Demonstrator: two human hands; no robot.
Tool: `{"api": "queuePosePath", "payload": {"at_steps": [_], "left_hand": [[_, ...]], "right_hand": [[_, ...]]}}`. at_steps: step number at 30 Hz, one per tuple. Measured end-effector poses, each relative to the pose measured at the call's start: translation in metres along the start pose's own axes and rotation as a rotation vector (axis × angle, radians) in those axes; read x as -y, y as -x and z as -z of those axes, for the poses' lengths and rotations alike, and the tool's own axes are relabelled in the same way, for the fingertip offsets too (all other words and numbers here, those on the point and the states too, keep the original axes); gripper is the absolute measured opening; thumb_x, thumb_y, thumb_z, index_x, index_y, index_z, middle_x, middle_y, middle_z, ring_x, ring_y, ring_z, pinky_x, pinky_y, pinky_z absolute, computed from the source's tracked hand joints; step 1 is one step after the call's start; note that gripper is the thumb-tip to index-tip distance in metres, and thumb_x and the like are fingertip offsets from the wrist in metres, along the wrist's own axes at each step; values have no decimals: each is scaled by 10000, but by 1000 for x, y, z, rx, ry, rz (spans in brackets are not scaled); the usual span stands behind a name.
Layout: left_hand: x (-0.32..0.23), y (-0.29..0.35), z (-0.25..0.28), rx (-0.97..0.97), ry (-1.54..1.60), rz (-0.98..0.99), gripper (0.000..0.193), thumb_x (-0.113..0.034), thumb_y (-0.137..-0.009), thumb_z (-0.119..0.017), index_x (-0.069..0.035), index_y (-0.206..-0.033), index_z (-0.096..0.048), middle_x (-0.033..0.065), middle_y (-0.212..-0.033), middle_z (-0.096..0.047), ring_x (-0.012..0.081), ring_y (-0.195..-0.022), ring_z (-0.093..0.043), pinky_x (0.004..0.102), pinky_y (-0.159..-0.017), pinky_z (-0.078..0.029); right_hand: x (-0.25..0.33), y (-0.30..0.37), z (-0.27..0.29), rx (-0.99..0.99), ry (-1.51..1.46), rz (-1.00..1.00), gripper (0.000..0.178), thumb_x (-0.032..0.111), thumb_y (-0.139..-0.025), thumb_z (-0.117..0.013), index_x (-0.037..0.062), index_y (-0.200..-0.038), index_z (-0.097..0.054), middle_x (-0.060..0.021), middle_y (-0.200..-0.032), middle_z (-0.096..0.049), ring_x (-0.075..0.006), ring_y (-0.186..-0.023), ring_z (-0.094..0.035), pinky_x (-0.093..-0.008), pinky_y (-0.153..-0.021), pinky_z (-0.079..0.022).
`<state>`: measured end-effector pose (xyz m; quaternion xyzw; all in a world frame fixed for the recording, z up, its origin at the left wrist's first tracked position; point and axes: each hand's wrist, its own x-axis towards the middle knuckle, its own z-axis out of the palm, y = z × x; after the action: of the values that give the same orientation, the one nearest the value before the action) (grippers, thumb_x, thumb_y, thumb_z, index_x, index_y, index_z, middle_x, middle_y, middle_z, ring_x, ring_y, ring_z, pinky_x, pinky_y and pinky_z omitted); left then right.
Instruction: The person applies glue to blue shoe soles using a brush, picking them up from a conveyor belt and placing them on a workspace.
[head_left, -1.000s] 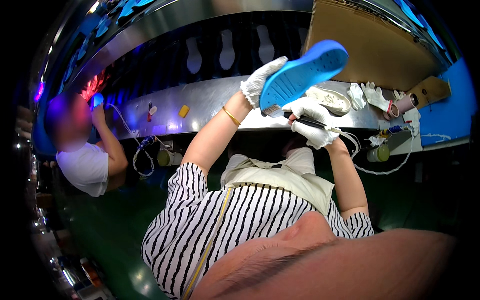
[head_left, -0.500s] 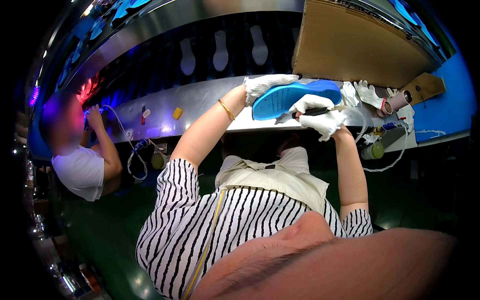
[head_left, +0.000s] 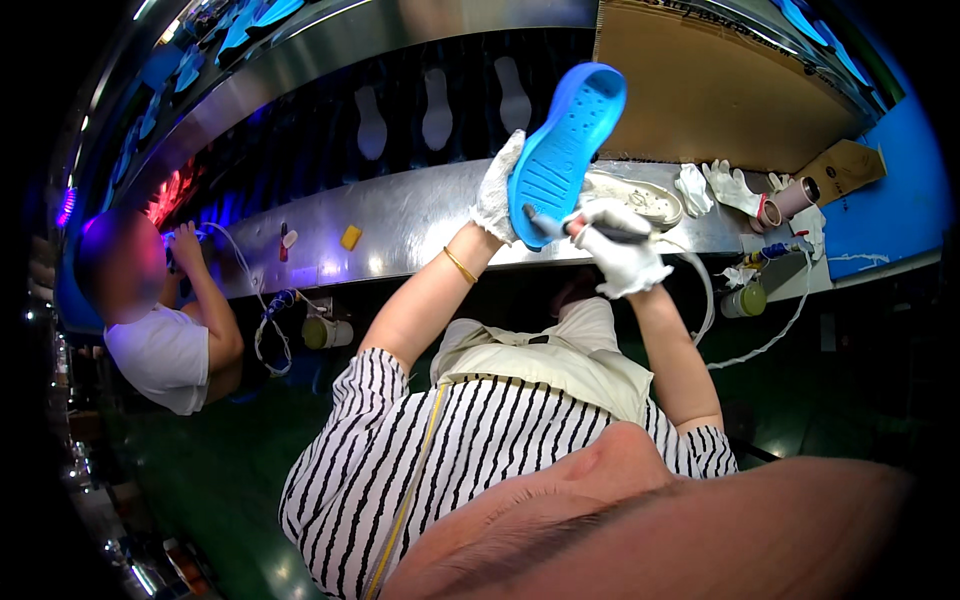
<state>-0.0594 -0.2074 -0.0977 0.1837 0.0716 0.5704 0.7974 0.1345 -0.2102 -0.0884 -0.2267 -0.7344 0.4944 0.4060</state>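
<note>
Sole (head_left: pixel 562 150) upright in left hand (head_left: pixel 497 190); right hand (head_left: pixel 622 250) just below.

Three pale insoles (head_left: pixel 437 108) are riding the dark belt at upper centre. One blue shoe sole (head_left: pixel 563 150) is standing raised at centre. Two white-gloved hands, left hand (head_left: pixel 497 187) and right hand (head_left: pixel 622 250), are showing. One co-worker (head_left: pixel 160 320) is sitting at left.

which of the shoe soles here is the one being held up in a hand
The bright blue sole, gripped by the gloved left hand and raised on end. The pale soles behind sit flat on the dark belt, untouched.
</note>
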Motion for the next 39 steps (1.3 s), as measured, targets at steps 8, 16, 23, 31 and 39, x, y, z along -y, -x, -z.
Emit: {"api": "queuePosePath", "payload": {"at_steps": [8,16,23,31,39], "left_hand": [[17,16,4,-141,-16,-82,676,-533,-919,-375,9,-1322,-404,200,-1241,-525,313,-1085,-560,423,-957,-454],[28,15,58,74,94,-159,658,-536,-919,-354,-3,-1298,-429,176,-1214,-544,294,-1064,-561,412,-942,-459],[33,27,0,16,222,-13,646,-554,-925,-334,-62,-1340,-392,174,-1256,-508,354,-1129,-526,512,-979,-423],[34,17,26,94,121,-80,686,-572,-916,-349,-44,-1354,-361,189,-1251,-504,316,-1073,-560,438,-939,-469],[39,36,-15,-34,-16,-5,773,-604,-889,-381,-46,-1413,-270,240,-1337,-423,424,-1173,-478,526,-955,-439]], "right_hand": [[3,-5,-6,-159,-406,-114,83,2,-788,-639,26,-863,-611,-69,-867,-642,-123,-803,-594,-267,-732,-489],[24,-1,-20,98,-449,-143,87,0,-764,-667,30,-818,-606,-73,-880,-630,-122,-785,-604,-271,-715,-495],[4,-24,8,-367,-136,72,110,-21,-808,-635,0,-904,-587,-78,-878,-637,-108,-743,-609,-254,-710,-506],[20,-11,-5,-104,-308,-1,102,-39,-771,-646,-5,-864,-621,-85,-854,-642,-119,-758,-612,-264,-718,-511],[2,-46,56,-187,-271,-19,131,-29,-793,-651,-7,-903,-582,-107,-872,-644,-167,-811,-649,-288,-745,-535]]}}
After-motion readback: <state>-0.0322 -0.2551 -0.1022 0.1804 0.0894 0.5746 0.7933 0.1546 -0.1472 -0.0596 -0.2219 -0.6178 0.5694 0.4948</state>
